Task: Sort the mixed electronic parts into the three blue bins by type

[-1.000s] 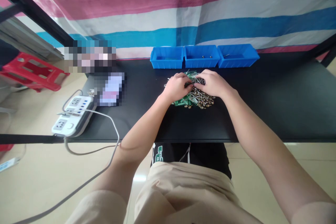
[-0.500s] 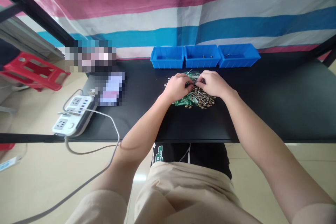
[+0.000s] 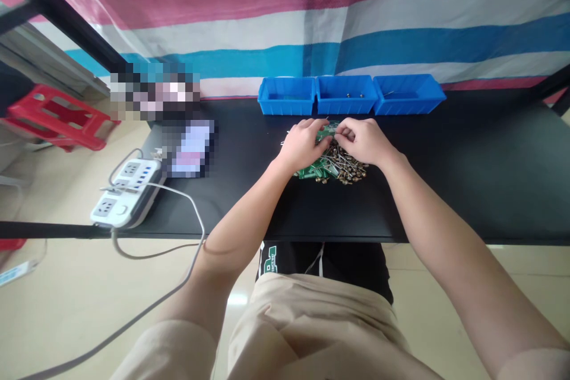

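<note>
Left hand (image 3: 303, 145) of mine arches over the ten o'clock side of a mixed heap, palm down, its thumb and forefinger apart; what lies under the palm is hidden from me. At two o'clock on the same heap my right hand (image 3: 366, 141) bends in, thumb and forefinger tips close together over the pieces, and I cannot tell whether anything is pinched between them. The two hands are near each other but apart. Between and below them the heap sits on the black table (image 3: 467, 172): green pieces (image 3: 319, 168) show around seven o'clock and again at twelve, while metal screws (image 3: 350, 171) with brownish heads crowd toward four. Taking that heap as the centre of my clock, three blue bins stand in a row beyond it: the left bin (image 3: 287, 107) at eleven, the middle bin (image 3: 345, 106) between twelve and one with two small metal bits inside, and the right bin (image 3: 407, 107) at two holding a thin piece. Behind them a striped sheet (image 3: 267, 18) hangs at twelve. A partly blurred phone (image 3: 191, 149) lies at nine, and the white power strip (image 3: 121, 197) rests a little below it, toward eight.
</note>
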The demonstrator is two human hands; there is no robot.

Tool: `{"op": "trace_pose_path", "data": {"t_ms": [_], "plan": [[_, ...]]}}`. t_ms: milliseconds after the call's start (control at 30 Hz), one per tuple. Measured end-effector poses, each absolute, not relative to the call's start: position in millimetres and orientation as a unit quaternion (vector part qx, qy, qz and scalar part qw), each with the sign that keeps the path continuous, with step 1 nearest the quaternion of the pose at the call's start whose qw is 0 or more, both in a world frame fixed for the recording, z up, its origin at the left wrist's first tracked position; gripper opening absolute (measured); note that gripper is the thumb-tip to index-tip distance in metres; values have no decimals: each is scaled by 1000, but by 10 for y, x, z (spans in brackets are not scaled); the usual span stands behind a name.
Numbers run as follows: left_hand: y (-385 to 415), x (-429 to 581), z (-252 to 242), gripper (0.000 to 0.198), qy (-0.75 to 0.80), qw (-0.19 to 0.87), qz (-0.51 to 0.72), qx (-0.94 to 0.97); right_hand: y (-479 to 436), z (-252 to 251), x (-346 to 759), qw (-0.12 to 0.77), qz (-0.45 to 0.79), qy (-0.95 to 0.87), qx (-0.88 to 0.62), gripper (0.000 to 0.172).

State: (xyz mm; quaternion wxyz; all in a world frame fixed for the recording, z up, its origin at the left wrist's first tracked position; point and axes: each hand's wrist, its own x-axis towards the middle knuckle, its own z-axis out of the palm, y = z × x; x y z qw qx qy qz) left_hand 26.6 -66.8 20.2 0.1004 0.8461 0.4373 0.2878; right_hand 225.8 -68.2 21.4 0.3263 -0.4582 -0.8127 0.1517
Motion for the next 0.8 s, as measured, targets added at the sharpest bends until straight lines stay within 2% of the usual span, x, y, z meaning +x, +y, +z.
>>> {"op": "trace_pose_path", "data": {"t_ms": [167,433,800], "plan": [[-662,262,198,28,409,92,309,854,-718,237,2229,355,167,-824,-409,11],[-633,255,181,21,436,51,339,832,-705,265,2224,405,151,-796,-424,14],[-628,247,192,24,460,54,343,817,-711,303,2233,340,112,-782,-511,19]]}}
